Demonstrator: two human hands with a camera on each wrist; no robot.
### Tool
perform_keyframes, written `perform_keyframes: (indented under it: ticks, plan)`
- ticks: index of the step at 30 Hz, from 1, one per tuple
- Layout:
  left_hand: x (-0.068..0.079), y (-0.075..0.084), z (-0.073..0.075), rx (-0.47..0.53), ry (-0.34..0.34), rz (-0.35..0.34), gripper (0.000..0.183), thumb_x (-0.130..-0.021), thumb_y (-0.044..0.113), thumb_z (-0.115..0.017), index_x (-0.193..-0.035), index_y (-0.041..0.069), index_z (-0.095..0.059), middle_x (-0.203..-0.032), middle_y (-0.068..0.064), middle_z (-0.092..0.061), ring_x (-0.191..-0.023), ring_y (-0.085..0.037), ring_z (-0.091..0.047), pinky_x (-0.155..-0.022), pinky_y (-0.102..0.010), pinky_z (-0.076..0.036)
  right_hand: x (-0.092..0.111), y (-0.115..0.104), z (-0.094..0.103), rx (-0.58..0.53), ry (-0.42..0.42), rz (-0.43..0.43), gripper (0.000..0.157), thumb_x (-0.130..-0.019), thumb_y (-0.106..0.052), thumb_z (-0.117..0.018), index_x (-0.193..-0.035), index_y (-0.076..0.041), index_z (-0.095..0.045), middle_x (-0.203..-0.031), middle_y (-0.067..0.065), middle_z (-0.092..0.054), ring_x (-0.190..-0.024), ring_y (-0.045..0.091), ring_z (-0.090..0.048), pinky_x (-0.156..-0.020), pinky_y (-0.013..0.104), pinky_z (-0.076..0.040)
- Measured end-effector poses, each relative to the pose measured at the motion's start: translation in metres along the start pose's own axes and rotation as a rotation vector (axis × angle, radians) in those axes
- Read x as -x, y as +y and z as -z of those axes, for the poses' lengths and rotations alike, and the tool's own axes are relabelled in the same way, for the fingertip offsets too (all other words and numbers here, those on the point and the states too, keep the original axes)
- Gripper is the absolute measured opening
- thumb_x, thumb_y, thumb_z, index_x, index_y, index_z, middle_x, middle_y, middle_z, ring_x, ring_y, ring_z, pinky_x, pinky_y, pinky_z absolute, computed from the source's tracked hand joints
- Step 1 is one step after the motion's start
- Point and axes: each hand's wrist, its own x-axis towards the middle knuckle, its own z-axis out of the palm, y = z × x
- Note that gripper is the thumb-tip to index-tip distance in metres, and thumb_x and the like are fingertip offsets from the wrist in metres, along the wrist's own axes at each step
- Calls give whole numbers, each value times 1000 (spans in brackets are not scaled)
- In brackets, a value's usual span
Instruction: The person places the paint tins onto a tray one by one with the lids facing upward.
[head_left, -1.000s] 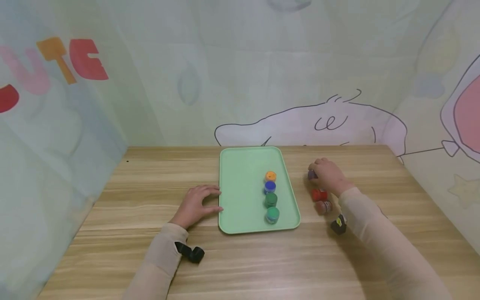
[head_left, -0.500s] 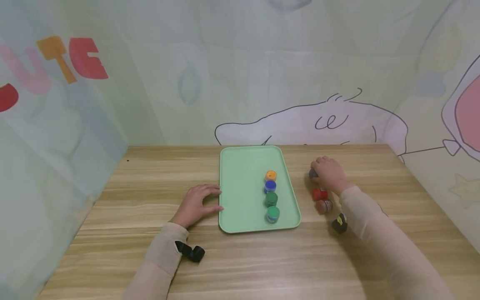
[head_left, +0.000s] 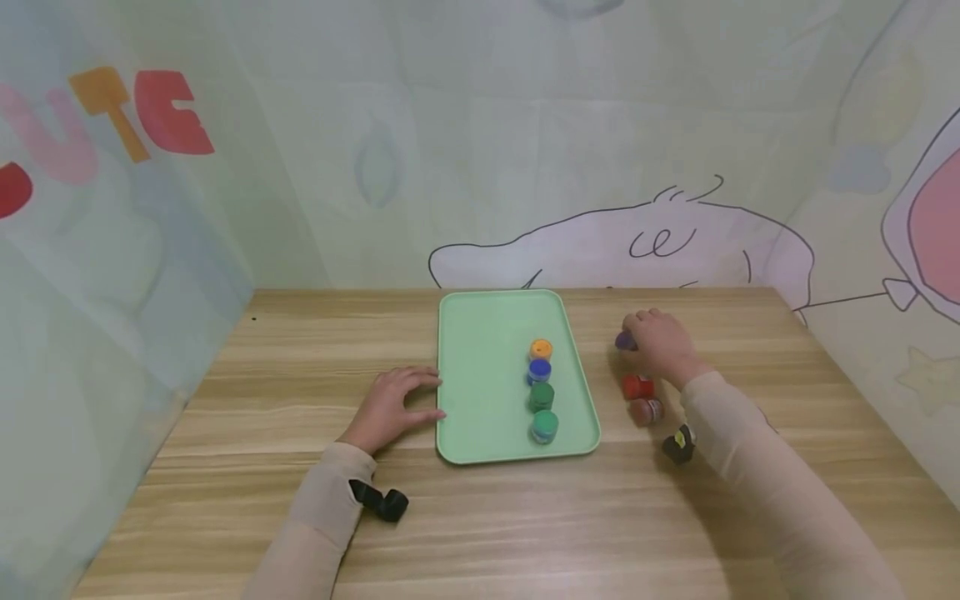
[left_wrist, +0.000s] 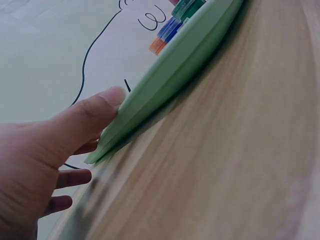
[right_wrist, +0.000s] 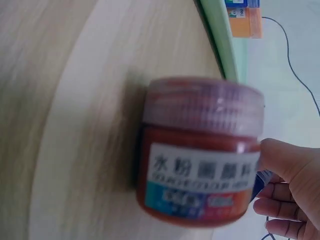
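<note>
My right hand (head_left: 662,346) pinches a small purple paint jar (head_left: 625,341) to the right of the tray; fingers hide most of it. In the right wrist view a dark sliver of that jar (right_wrist: 261,183) shows by the thumb. Close in front of that hand lie a red paint jar (head_left: 637,387) and a brownish-red paint jar (head_left: 647,412), both on their sides. My left hand (head_left: 392,408) is at the left edge of the light green tray (head_left: 480,375). Its thumb (left_wrist: 107,100) touches the rim, with the fingers spread apart from it.
Inside the tray, along its right side, stand an orange jar (head_left: 541,350), a blue jar (head_left: 539,372), a dark green jar (head_left: 542,397) and a teal jar (head_left: 544,427) in a row. A printed cloth wall (head_left: 480,167) borders the back of the wooden table (head_left: 480,533).
My right hand, fingers on the purple jar, has shifted slightly away from the red jar toward the table's back. The left hand and the jars in the tray look unchanged.
</note>
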Motion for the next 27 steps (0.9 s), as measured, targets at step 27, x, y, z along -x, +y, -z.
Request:
perform_keyframes:
  ticks: [27]
  plan:
    - [-1, -2, -1, -5, 5, -6, 49, -76, 37, -80, -117, 15, -67, -128, -6, -64, -123, -32, -55, -104, -56, -38, 1, -25, 9, -367, 0, -32, 34, -83, -28, -75, -108, -6, -65, -104, 10, -68, -99, 28, -61, -89, 45, -52]
